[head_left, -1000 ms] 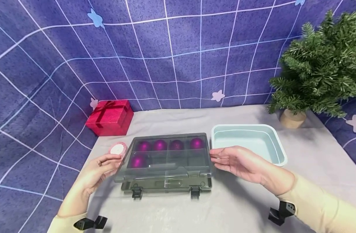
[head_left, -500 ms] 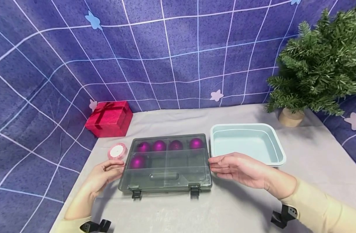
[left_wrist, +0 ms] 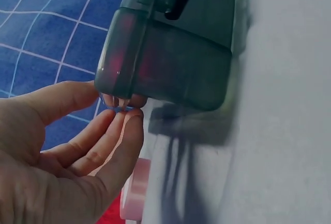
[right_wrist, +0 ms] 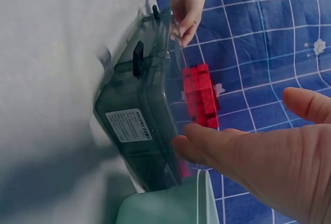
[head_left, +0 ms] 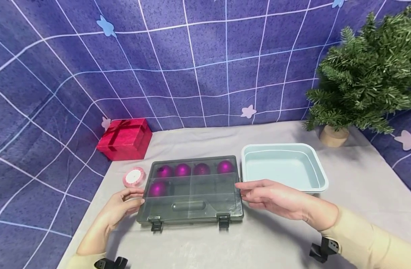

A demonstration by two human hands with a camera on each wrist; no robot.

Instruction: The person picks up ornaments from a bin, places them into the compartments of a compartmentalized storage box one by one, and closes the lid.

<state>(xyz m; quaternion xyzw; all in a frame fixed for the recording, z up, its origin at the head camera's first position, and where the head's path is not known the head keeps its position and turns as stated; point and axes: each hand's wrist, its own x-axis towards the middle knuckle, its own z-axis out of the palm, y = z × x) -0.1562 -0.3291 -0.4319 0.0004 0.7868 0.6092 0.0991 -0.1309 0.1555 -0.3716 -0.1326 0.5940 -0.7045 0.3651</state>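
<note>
A clear grey-green plastic storage case (head_left: 192, 190) lies on the table with its lid down. Several shiny purple balls (head_left: 157, 189) show through the lid, most of them along the back row. Two black latches (head_left: 223, 221) jut out from the case's front side. My left hand (head_left: 116, 209) is at the left edge of the lid, fingertips against or very close to it, fingers loosely bent. On the opposite side, my right hand (head_left: 279, 198) has its index finger over the lid's right edge, fingers mostly straight. A white label (right_wrist: 129, 125) shows on the case's right side.
A pale blue basin (head_left: 282, 149) stands close to the case's right. Left of the case lies a roll of pink ribbon (head_left: 134, 177), with a red gift box (head_left: 125, 140) behind it. A small artificial fir tree (head_left: 367, 78) stands at the back right.
The case's lid has come down from slightly raised to flat. My left hand has moved down and away from the ribbon roll; my right hand has shifted slightly lower along the right edge.
</note>
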